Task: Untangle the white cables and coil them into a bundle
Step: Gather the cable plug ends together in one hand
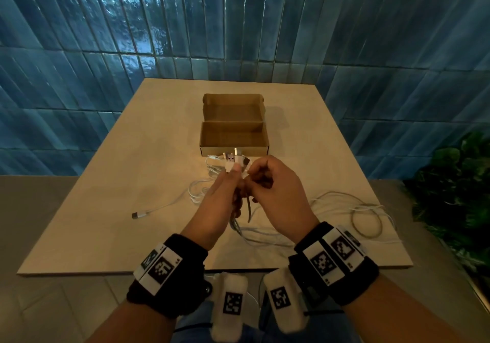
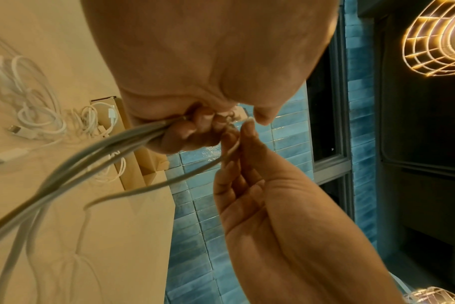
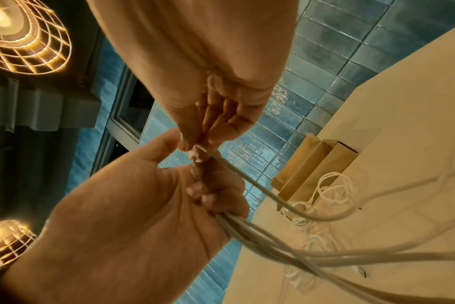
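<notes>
The left hand has its fingers curled round several strands of the white cables, the right hand pinches one strand beside it, and the slack trails over the surface; light, limp and slippery, they are probably best gripped near the plugs.

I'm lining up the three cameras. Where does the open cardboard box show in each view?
Head: cardboard box at table centre, beyond both hands.
Left wrist: box edge-on, left of centre, below the left hand.
Right wrist: box right of centre.
Shared landmark: white cables lying against the box.
</notes>
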A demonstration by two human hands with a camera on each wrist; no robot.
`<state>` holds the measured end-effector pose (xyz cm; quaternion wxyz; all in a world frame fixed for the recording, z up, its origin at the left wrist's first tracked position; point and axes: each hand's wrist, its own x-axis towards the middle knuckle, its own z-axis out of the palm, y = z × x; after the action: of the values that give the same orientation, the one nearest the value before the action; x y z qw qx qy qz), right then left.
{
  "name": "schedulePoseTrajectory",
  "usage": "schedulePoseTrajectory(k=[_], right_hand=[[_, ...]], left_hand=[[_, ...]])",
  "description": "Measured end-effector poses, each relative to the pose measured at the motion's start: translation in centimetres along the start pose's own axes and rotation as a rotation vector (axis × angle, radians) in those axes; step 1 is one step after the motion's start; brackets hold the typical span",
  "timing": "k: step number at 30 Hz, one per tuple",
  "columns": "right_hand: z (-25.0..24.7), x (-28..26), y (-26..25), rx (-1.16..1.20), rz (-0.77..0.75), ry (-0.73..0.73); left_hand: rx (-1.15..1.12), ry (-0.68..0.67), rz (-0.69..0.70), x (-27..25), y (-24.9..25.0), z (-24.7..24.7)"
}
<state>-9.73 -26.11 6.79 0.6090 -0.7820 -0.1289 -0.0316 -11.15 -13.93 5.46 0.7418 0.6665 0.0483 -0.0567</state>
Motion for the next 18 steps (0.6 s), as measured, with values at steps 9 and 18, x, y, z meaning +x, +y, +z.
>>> schedulePoseTrajectory(k=[9,18], right_hand=[[-0.2,-0.05,0.07,-0.086,-0.033,-0.056],[-0.18,-0.18,0.88,-0.058,-0.042,-0.076]], left_hand=[[0.008,0.033,0.003,0.24,-0.28,0.11],[0.042,0.122,0.061,0.07,-0.59,0.27]])
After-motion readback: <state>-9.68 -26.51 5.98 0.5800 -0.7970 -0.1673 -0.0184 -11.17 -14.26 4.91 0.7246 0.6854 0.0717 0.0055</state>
